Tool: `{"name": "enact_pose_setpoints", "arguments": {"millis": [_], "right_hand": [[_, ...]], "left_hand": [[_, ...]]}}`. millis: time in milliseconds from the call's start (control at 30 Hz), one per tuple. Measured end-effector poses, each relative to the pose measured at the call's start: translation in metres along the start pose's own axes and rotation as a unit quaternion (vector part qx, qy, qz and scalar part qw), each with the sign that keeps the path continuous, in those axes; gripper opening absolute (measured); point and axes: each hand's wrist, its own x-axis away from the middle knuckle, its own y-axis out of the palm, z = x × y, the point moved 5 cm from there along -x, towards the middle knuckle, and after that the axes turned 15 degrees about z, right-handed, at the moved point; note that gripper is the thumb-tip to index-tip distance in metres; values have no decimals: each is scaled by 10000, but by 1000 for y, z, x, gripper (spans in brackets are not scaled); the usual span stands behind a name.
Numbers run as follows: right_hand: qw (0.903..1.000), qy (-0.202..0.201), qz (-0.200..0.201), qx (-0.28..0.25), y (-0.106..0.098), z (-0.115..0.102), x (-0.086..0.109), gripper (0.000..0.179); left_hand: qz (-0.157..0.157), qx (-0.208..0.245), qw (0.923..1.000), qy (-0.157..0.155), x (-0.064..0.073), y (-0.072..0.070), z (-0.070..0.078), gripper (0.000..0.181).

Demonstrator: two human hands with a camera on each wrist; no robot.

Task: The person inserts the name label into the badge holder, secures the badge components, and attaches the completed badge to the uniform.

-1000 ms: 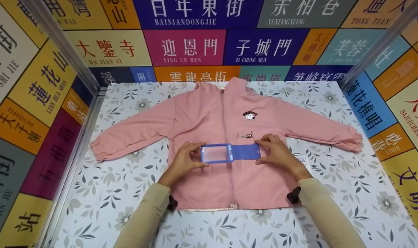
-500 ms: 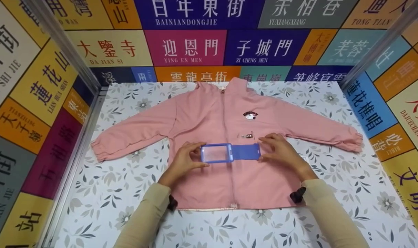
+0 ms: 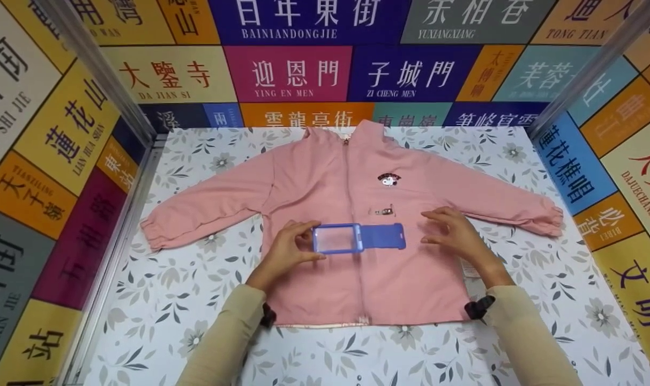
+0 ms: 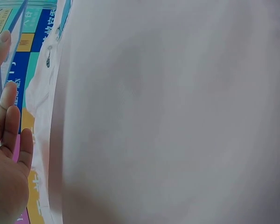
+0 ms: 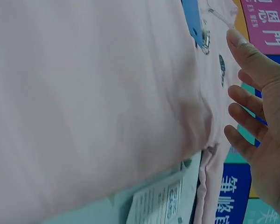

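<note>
A blue card holder (image 3: 382, 236) with a clear window lies across the zip of a pink jacket (image 3: 314, 284). Its solid blue part extends to the right of the window. My left hand (image 3: 291, 249) pinches the windowed end between thumb and fingers; the left wrist view shows the clear panel (image 4: 15, 37) edge-on in that grip. My right hand (image 3: 453, 236) is apart from the holder, to its right, fingers spread with nothing in them. Below the fingertips in the right wrist view are a small metal clip (image 5: 206, 41) and a dark badge (image 5: 222, 69) on the jacket.
The jacket is spread flat, sleeves outstretched, on a floral-patterned table (image 3: 158, 321). A white printed label (image 5: 154, 205) sticks out beside the jacket's right edge. Panels with large lettering (image 3: 298, 75) enclose the back and both sides.
My right hand has let go of the card holder's right end and drawn away to the right. The left hand and the holder have stayed in place.
</note>
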Motion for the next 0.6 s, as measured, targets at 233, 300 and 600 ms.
{"name": "enact_pose_setpoints", "arguments": {"millis": [233,300,600], "right_hand": [[9998,155,40,140,-27,23,14,65],[9996,252,55,119,-35,31,19,63],[9979,526,118,357,-59,65,43,43]], "left_hand": [[-48,-50,10000,48,0,1,1,76],[-66,-51,10000,32,0,1,1,76],[-56,-4,10000,-32,1,2,2,77]]}}
